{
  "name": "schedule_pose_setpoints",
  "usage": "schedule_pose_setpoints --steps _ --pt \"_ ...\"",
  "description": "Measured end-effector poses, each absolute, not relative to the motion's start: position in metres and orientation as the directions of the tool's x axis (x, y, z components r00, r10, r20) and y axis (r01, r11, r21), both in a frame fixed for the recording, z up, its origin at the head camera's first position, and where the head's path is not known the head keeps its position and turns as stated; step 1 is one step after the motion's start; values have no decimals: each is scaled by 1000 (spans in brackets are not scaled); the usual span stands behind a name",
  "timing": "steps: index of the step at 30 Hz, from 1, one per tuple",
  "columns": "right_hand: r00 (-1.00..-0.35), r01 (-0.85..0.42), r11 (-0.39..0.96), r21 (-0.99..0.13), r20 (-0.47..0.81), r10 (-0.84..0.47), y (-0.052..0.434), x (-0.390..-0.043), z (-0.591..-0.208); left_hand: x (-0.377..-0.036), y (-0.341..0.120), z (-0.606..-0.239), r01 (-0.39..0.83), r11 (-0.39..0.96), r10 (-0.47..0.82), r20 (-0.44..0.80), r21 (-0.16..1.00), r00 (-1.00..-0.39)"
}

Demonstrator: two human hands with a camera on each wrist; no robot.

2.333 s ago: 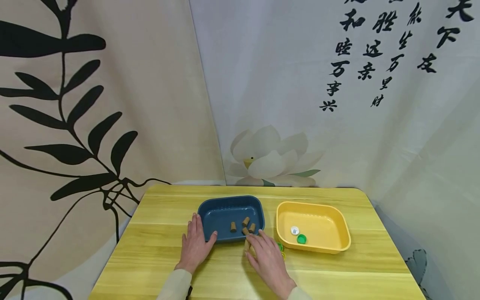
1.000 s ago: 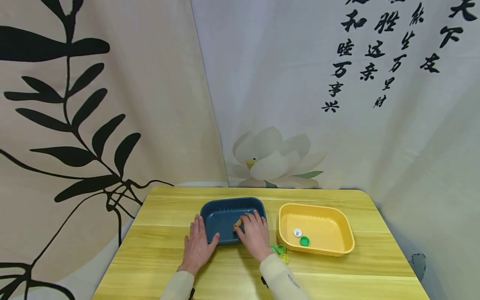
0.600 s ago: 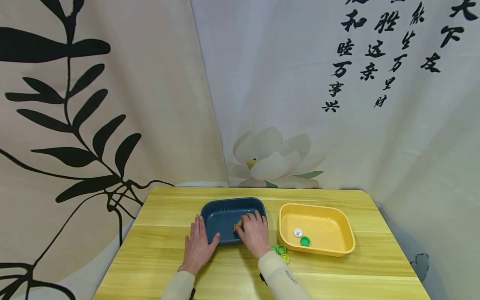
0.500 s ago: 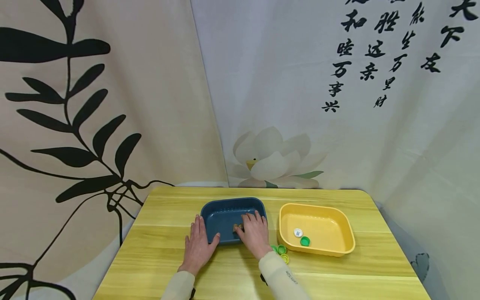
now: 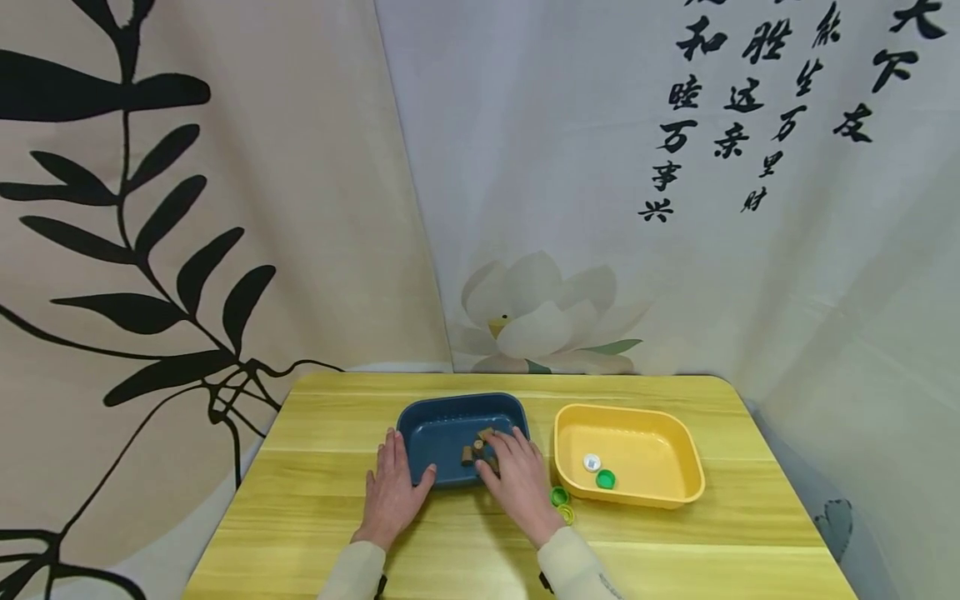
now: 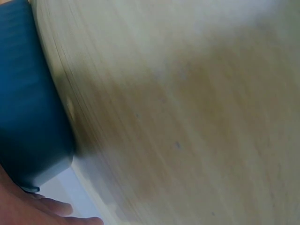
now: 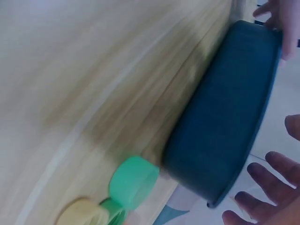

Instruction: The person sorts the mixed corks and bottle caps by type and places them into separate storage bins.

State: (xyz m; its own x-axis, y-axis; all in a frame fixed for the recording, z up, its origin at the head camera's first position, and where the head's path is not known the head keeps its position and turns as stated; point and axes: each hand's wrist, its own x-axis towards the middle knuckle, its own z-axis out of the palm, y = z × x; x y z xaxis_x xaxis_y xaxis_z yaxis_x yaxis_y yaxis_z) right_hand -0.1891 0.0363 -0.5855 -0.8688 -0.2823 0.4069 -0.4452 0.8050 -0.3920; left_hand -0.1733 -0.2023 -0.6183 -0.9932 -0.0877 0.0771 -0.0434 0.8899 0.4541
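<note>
A dark blue tray (image 5: 420, 421) sits on the yellow wooden table (image 5: 337, 500) and holds three brown corks (image 5: 467, 455) near its front right. My left hand (image 5: 405, 458) lies flat on the table, its thumb against the tray's front left rim. My right hand (image 5: 501, 452) reaches over the front right rim with straight, spread fingers close to the corks and nothing in its grasp. In the right wrist view the blue tray's wall (image 7: 229, 108) fills the middle and my spread fingers (image 7: 262, 183) show empty. The left wrist view shows the tray's side (image 6: 28, 93) and bare table (image 6: 187, 117).
A yellow tray (image 5: 675, 454) to the right holds a white cap (image 5: 592, 462) and a green cap (image 5: 604, 479). A green cap (image 5: 558, 497) and a yellow cap (image 5: 567, 515) lie on the table between the trays, close to my right wrist. Printed cloth hangs behind the table.
My right hand has drawn back a little toward me from over the blue tray, uncovering the corks inside. The left hand has stayed in place.
</note>
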Motion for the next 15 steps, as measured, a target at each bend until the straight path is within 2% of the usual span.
schedule_pose_setpoints --steps 7,15 --pt "-887 -407 786 -465 405 -221 54 -172 -575 -174 -203 -615 -56 884 -88 46 464 -995" --pt "-875 -411 773 -484 446 -186 72 -154 -570 -174 -202 -616 -48 882 -80 48 468 -996"
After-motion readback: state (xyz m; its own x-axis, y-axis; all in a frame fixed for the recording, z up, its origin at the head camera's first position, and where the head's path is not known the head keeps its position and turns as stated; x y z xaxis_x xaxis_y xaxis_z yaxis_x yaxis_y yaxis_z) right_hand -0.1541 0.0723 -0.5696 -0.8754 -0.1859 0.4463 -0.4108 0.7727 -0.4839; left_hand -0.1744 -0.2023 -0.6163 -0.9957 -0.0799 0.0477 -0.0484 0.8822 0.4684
